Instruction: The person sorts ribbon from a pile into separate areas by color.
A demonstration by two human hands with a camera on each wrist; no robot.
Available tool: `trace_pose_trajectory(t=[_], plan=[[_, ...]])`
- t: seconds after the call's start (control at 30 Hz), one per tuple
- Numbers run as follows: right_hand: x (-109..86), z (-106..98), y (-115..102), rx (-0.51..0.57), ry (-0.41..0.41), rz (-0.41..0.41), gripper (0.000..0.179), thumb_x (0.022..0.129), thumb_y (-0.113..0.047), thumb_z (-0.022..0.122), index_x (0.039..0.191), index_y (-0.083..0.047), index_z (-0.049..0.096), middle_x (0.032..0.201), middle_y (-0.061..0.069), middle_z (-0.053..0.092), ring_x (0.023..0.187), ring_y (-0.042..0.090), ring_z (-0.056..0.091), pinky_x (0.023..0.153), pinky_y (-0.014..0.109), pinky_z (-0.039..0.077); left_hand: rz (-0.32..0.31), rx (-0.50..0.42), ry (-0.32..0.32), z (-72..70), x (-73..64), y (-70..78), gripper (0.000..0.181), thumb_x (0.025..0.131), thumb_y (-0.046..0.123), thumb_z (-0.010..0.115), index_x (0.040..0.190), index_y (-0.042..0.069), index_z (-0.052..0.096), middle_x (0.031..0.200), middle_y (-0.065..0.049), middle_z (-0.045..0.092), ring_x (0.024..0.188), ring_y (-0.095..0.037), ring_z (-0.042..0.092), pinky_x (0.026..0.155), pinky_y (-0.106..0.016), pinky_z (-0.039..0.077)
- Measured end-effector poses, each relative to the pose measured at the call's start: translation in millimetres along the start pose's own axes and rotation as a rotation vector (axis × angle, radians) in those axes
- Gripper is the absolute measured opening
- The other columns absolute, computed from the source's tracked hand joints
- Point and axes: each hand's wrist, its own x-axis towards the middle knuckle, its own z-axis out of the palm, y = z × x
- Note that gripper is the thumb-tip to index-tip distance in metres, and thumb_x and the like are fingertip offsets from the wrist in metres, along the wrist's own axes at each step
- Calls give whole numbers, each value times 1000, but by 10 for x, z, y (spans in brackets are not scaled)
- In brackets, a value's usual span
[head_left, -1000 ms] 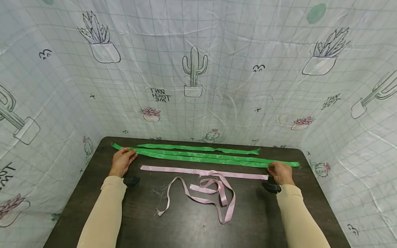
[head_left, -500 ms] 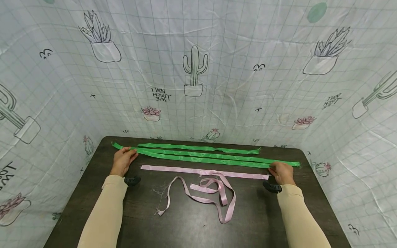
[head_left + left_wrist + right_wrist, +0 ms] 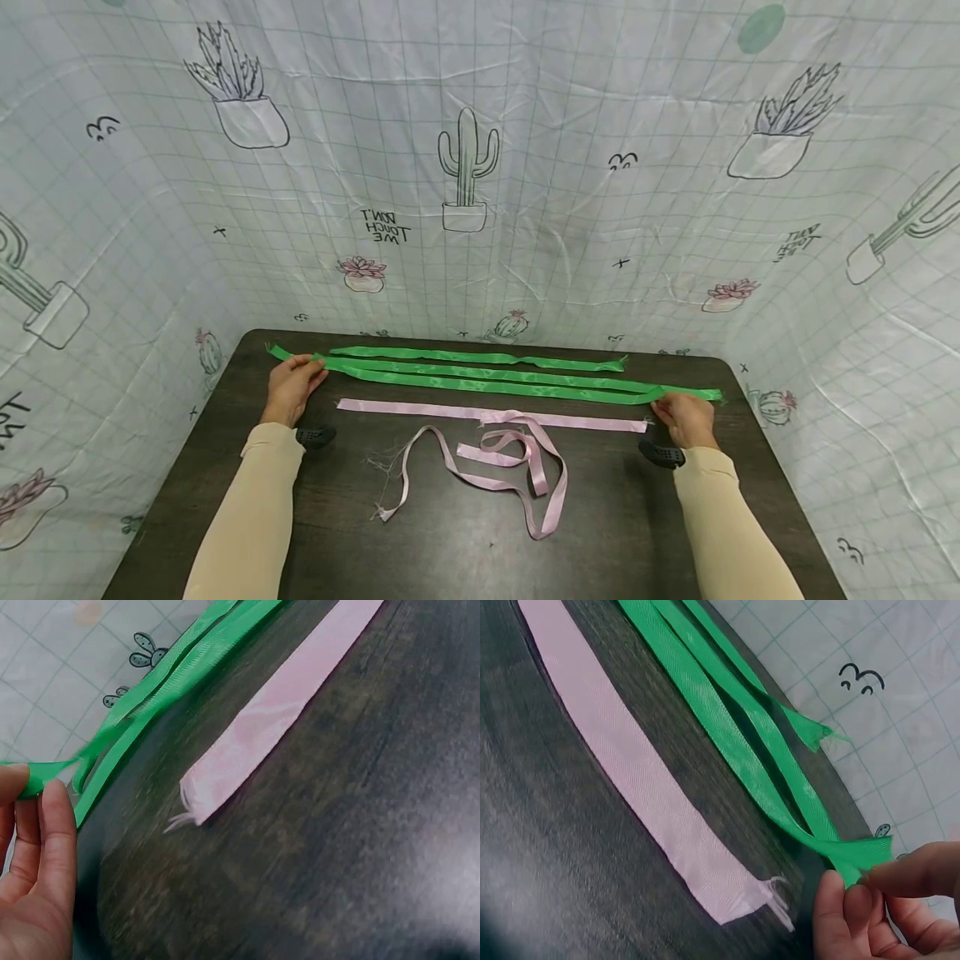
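Observation:
My left hand pinches a green satin ribbon near its left end, between thumb and fingertips; a tail of it runs on past the hand. At the other side my right hand pinches the green ribbon by its right end, which twists up between thumb and fingers. Just behind, a second green strand runs almost parallel, meeting the front one near both hands. A shorter green ribbon lies farthest back. In front of them a flat pink ribbon stretches across, with frayed ends.
A loosely looped pink ribbon lies nearer on the dark wooden table, loose threads by its left end. A white cloth printed with cacti hangs behind the table and along both sides.
My right hand has shifted slightly right, and the front green strand's right end now rises and twists toward the strand behind. The left hand has hardly moved; the pink ribbons lie as before.

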Motion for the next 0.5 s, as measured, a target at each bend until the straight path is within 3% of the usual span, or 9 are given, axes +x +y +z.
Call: trace_pose_trajectory(t=[0.13,0.23,0.37,0.5], plan=[[-28,-38,24,8,47,-8,28,97,11,58,122,-2,57,100,0,58,74,7,66,83,24,63,8,10,12,-69,-40,17,26,104,0,61,129,-2,56,98,5,60,87,-2,67,89,-17,59],[-46,-87,59,4,58,-29,21,97,10,57,114,-2,59,102,1,55,73,7,66,82,24,63,3,7,27,-142,-71,28,33,104,2,60,136,-3,52,97,8,61,90,-2,67,89,-16,58],[-81,-179,102,-20,55,-57,16,97,7,57,95,-6,66,95,-1,56,76,7,65,81,23,63,1,-2,36,-242,-126,32,32,105,3,59,136,-1,51,99,8,61,94,-2,67,91,-16,58],[-149,-255,140,-66,44,-94,15,99,2,59,96,-10,68,89,-6,59,80,6,64,79,23,62,-13,-13,52,-343,-191,6,27,106,4,59,132,1,52,101,7,61,94,-2,66,92,-16,57]])
